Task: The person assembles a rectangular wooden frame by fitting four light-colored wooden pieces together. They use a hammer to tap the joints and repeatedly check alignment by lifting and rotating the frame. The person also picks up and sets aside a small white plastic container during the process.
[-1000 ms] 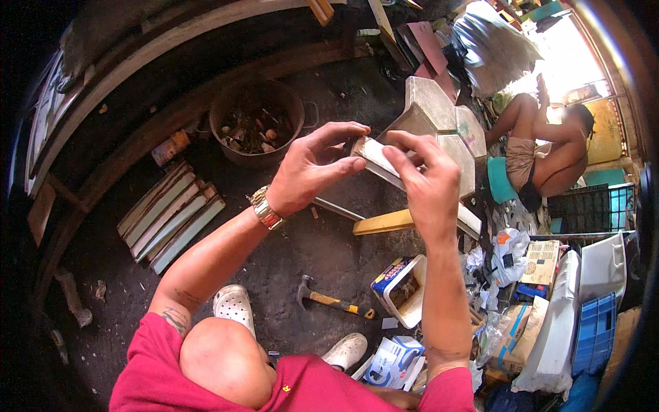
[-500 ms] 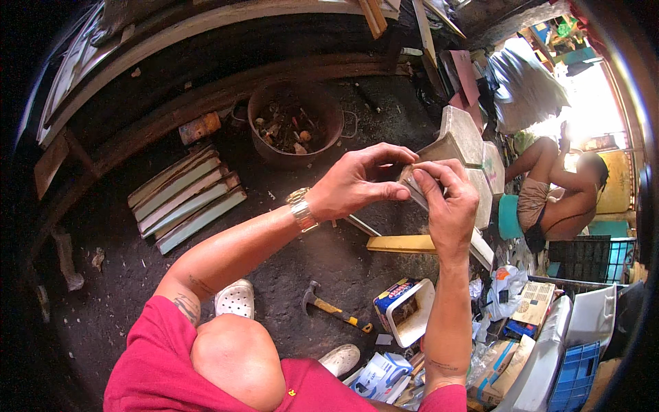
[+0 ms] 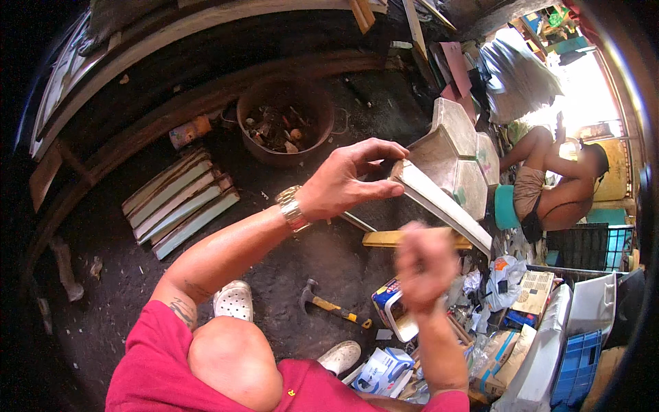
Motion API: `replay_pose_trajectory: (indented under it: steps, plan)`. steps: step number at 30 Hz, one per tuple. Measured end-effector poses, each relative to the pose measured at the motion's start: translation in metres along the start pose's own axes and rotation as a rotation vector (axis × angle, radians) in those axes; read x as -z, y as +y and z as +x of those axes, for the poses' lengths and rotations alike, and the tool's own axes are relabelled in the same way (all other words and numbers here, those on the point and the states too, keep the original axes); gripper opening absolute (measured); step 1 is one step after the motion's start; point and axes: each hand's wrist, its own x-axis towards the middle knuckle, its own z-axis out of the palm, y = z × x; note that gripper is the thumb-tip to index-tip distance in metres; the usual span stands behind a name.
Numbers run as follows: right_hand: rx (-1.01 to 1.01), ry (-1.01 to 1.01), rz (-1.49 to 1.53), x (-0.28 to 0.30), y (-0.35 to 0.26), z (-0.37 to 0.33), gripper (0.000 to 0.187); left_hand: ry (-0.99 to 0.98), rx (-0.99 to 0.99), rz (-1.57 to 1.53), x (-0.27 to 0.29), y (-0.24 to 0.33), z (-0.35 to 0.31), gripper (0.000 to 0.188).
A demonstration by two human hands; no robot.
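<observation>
The thumb and fingers of my left hand (image 3: 347, 180) close around the near end of a long white strip of wood (image 3: 449, 211). From there the strip slants away to the right, across a yellow wooden piece (image 3: 384, 238). My right hand (image 3: 424, 264) is apart from the strip, below its middle and above a plastic tub; motion smears its fingers, so their pose and any contents cannot be made out. A claw hammer (image 3: 331, 306) with a yellow and black handle lies on the dark floor between my feet.
Pale painted boards (image 3: 180, 204) lie stacked at left, near a round metal pot (image 3: 285, 154) of debris. A white-and-blue tub (image 3: 395, 309), boxes and a blue crate (image 3: 576, 367) crowd the lower right. Another person (image 3: 556, 196) sits at far right beyond a pale moulded seat (image 3: 456, 151).
My right hand has let go near the strip's end and moved down, now blurred. My left hand stays at that end, and more of the strip shows.
</observation>
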Motion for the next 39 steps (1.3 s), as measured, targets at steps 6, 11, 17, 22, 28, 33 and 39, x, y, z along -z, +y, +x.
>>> replay_pose_trajectory:
  steps: [6,11,17,22,28,33,39]
  plan:
    - [-0.419,-0.903,-0.082,-0.092,0.006,-0.204,0.05,0.002,-0.049,-0.003,-0.001,-0.003,0.0,0.049]
    - [-0.398,-0.952,-0.197,-0.12,0.013,-0.283,0.052,0.006,-0.053,0.067,-0.002,-0.001,-0.004,0.05]
    - [-0.446,-0.964,0.012,-0.116,0.018,-0.273,0.04,0.014,-0.017,0.005,-0.005,0.002,-0.007,0.049]
    - [-0.633,-0.663,0.326,-0.056,-0.012,-0.183,0.039,-0.001,-0.031,0.008,-0.004,0.001,-0.008,0.048]
    - [-0.548,-0.01,0.467,0.061,-0.041,-0.023,0.056,0.002,-0.005,-0.003,-0.004,0.001,-0.008,0.048]
    - [-0.654,-0.159,0.301,0.082,-0.046,0.044,0.061,-0.007,-0.025,0.047,-0.003,0.003,-0.008,0.047]
    - [-0.71,-0.073,0.284,0.084,-0.05,0.054,0.058,-0.005,-0.016,0.037,-0.003,0.004,-0.01,0.047]
